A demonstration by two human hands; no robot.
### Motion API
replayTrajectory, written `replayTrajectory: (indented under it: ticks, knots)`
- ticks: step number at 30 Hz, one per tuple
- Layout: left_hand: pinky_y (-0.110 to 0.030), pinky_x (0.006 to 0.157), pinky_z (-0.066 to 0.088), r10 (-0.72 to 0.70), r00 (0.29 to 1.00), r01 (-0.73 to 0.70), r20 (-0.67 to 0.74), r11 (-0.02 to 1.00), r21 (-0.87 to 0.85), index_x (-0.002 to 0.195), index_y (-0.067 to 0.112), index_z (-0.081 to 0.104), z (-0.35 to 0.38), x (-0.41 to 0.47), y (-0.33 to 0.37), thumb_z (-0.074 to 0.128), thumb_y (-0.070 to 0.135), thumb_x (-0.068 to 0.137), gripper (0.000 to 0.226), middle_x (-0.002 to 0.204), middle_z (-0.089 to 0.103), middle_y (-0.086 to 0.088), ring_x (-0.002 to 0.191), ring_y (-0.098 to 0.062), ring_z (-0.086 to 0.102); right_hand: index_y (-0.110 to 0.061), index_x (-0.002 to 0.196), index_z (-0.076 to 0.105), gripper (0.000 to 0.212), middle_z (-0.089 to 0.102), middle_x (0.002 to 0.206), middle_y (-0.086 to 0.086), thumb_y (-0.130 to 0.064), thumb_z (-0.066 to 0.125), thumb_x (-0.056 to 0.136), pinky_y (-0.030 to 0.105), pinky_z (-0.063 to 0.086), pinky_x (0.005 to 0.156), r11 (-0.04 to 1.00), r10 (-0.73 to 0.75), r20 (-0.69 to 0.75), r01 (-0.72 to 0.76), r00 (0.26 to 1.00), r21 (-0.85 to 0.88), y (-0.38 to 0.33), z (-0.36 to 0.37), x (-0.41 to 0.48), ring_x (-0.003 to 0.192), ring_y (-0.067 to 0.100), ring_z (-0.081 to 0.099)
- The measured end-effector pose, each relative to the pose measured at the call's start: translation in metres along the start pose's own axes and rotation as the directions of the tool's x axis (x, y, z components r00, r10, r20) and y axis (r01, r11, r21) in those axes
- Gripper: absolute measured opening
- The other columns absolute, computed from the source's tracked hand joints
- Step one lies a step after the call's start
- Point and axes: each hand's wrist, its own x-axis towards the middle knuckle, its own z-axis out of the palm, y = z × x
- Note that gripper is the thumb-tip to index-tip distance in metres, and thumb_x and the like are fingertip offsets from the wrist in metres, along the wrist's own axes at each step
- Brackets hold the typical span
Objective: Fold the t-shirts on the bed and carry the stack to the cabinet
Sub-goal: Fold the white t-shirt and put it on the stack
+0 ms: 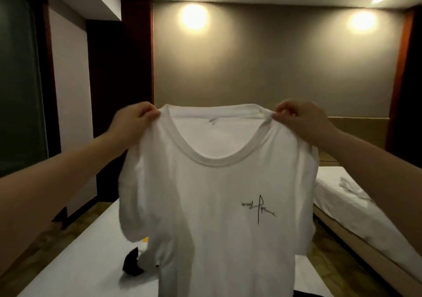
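**Item 1: white t-shirt** [219, 194]. Hangs upright in the centre of the frame, front toward the camera, round collar at the top, small black script mark on the chest at centre right. Held clear above the bed [75, 267], lower part running out of the bottom edge of the frame.

**Item 2: left hand** [134, 120]. Centre left, arm reaching in from the lower left. Fingers [149, 114] clenched on the shirt's shoulder just beside the collar, pinching the cloth.

**Item 3: right hand** [301, 120]. Centre right, arm entering from the right edge. Fingers [283, 111] grasping the opposite shoulder in the same pinch.

**Item 4: bed.** White sheet, lower left to bottom centre, behind and below the shirt. Carries a black object [132, 266] at the shirt's lower left edge (kind not tellable, partly hidden by the cloth), with a small orange spot [145, 240] just above it.

**Item 5: second bed** [365, 223]. Right of the frame, apart from the first across a strip of floor. Bears a crumpled white cloth [351, 188].

**Item 6: room.** Grey back wall with a left wall light [194, 18] glowing at upper centre and a right wall light [363, 21] at upper right. Dark wooden panel [121, 91] at centre left.
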Motion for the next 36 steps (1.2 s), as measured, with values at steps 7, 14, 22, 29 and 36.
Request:
replayTrajectory:
  ticks: [7, 14, 22, 29, 36]
  knots:
    - [-0.027, 0.072, 0.041, -0.005, 0.996, 0.017, 0.089, 0.990, -0.137, 0.093, 0.009, 0.061, 0.002, 0.001, 0.008, 0.048, 0.021, 0.095, 0.018, 0.085, 0.056, -0.003, 0.080, -0.016, 0.052, -0.012, 0.103, 0.069, 0.027, 0.061, 0.090, 0.000, -0.033, 0.056, 0.091, 0.016, 0.033, 0.061, 0.997, 0.061, 0.042, -0.059, 0.997, -0.047, 0.000, -0.009, 0.002, 0.081, 0.011, 0.048]
    - [-0.020, 0.060, 0.054, 0.003, 0.843, 0.325, 0.538, 0.794, -0.513, 0.082, 0.020, 0.072, -0.013, -0.006, 0.009, 0.081, 0.055, 0.052, 0.046, 0.080, 0.069, 0.001, 0.077, -0.015, 0.066, -0.016, 0.108, 0.063, 0.022, 0.057, 0.094, -0.004, -0.029, 0.059, 0.091, 0.021, 0.035, 0.077, 0.937, 0.226, -0.070, -0.198, 0.971, 0.288, 0.001, -0.015, -0.005, 0.089, 0.011, 0.050]
    - [-0.020, 0.057, 0.054, 0.123, 0.799, 0.295, 0.588, 0.772, -0.563, 0.075, 0.022, 0.073, -0.019, 0.005, 0.007, 0.087, 0.042, 0.046, 0.038, 0.074, 0.068, 0.002, 0.065, -0.009, 0.066, -0.021, 0.092, 0.063, 0.005, 0.058, 0.081, -0.007, -0.023, 0.062, 0.088, -0.002, 0.036, 0.056, 0.920, 0.179, -0.289, -0.056, 0.940, 0.389, -0.007, -0.042, -0.008, 0.073, 0.003, 0.051]
    - [-0.013, 0.050, 0.048, 0.088, 0.871, 0.245, 0.484, 0.776, -0.581, 0.065, 0.022, 0.067, -0.013, 0.003, 0.020, 0.074, 0.043, 0.059, 0.023, 0.062, 0.062, 0.007, 0.055, -0.003, 0.060, -0.018, 0.091, 0.060, 0.004, 0.054, 0.078, -0.007, -0.021, 0.056, 0.092, 0.011, 0.039, 0.064, 0.908, 0.226, -0.278, -0.099, 0.934, 0.407, 0.005, -0.019, -0.009, 0.073, 0.004, 0.048]
    - [-0.018, 0.051, 0.041, -0.111, 0.925, 0.222, 0.362, 0.934, -0.280, 0.081, 0.008, 0.062, 0.006, 0.010, 0.024, 0.058, 0.021, 0.087, 0.015, 0.072, 0.054, -0.006, 0.066, -0.015, 0.049, -0.019, 0.075, 0.064, 0.013, 0.062, 0.081, 0.003, -0.013, 0.061, 0.087, 0.031, 0.044, 0.083, 0.789, 0.388, 0.139, -0.406, 0.911, 0.462, 0.024, -0.002, 0.003, 0.085, 0.022, 0.057]
